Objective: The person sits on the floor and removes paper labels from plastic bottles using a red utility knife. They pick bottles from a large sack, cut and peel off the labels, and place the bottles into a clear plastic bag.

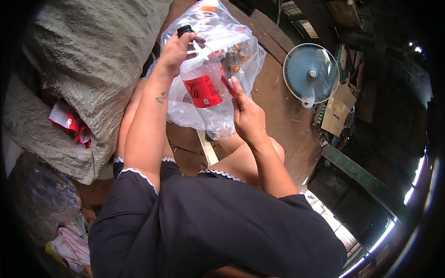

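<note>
My left hand (175,52) grips a large clear plastic cola bottle (219,121) by its neck, just below the black cap (184,30). The bottle slants down to the right, and a red label (203,91) wraps its middle. At the label's right side, my right hand (248,116) holds a thin red object (227,85) between thumb and fingers; whether it is a tool or a loose strip of label I cannot tell. Behind the bottle lies a clear plastic bag (255,66) containing several bottles, some with orange labels (235,68).
A big woven sack (100,45) stands at left, with red label pieces (71,123) in a fold. A round fan (312,73) and flattened cardboard (337,111) are at right. Plastic bags (45,194) lie lower left. A pale wooden strip (207,149) shows between the legs.
</note>
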`<state>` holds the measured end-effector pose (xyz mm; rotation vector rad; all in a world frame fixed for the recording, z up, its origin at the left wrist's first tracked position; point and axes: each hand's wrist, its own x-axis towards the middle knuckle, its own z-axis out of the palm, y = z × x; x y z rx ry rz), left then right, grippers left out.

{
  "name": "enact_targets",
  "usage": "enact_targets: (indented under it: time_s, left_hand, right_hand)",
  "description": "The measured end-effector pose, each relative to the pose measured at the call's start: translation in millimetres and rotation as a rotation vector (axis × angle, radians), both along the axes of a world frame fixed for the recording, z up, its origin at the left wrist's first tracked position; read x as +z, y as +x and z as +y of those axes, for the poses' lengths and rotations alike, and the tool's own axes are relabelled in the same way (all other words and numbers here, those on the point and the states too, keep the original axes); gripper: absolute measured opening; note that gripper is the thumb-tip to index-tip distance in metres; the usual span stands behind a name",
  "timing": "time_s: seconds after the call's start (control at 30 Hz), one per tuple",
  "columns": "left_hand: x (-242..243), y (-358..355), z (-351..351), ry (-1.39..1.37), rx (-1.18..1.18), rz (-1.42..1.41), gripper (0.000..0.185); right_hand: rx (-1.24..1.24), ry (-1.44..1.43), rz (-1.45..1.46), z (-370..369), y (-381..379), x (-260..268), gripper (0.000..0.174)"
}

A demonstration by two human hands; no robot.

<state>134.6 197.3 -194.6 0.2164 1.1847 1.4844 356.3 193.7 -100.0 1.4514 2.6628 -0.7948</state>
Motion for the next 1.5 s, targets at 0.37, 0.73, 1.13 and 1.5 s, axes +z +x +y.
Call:
enact_targets:
  time_s: [0.37, 0.73, 1.13, 1.5]
  left_hand:
    - [5, -9, -8, 0.510, -0.054, -0.461, 0.029]
    - [-15, -25, -1, 0.157, 0.480, -0.339, 0.024]
    - [-13, -13, 4, 0.083, 0.403, -0.020, 0.031]
    - [-17, -10, 4, 0.102, 0.306, 0.004, 0.035]
  right_hand:
    - [-0.366, -0.359, 0.322, 49, 48, -60, 0.038]
    - [-0.167, -0.864, -0.155, 22, 69, -119, 0.022]
    - [0.062, -0.084, -0.127, 87, -16, 7, 0.029]
    - [0.187, -0.153, -0.172, 97, -19, 4, 0.030]
